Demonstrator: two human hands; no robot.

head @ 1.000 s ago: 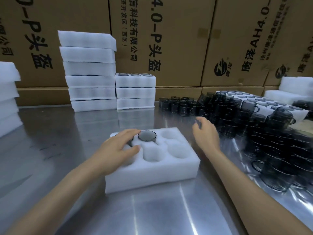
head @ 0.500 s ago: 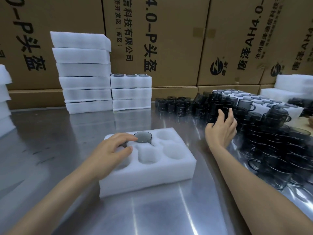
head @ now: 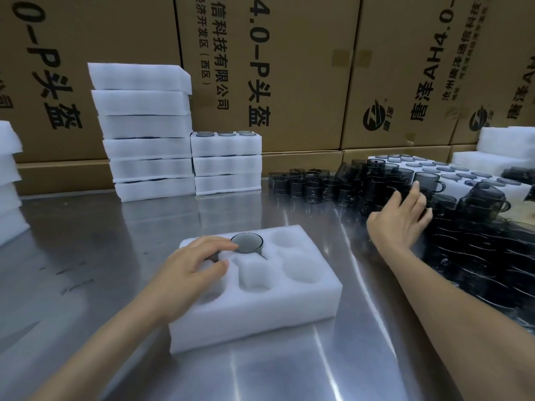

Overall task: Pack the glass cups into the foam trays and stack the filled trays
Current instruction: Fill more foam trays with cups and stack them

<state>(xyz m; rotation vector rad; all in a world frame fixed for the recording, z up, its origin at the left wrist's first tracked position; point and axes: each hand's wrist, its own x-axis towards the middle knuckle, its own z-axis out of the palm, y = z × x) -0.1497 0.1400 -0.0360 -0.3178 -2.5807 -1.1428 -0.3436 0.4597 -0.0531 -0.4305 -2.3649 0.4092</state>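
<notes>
A white foam tray with six pockets lies on the steel table in front of me. One dark glass cup sits in its far middle pocket. My left hand lies over the far left pocket, thumb and forefinger closed around a second dark cup that is mostly hidden under the fingers. The other pockets are bare. My right hand is stretched out to the right with fingers spread, at the edge of a heap of loose dark glass cups, holding nothing.
Two stacks of foam trays stand at the back: a tall one and a lower one with cups showing on top. A wide foam tray of cups lies back right. Cardboard boxes wall the rear. More foam is at the left edge.
My right hand has moved from beside the tray out to the right and away, into the heap of cups, and its fingers have spread. My left hand has stayed on the tray.
</notes>
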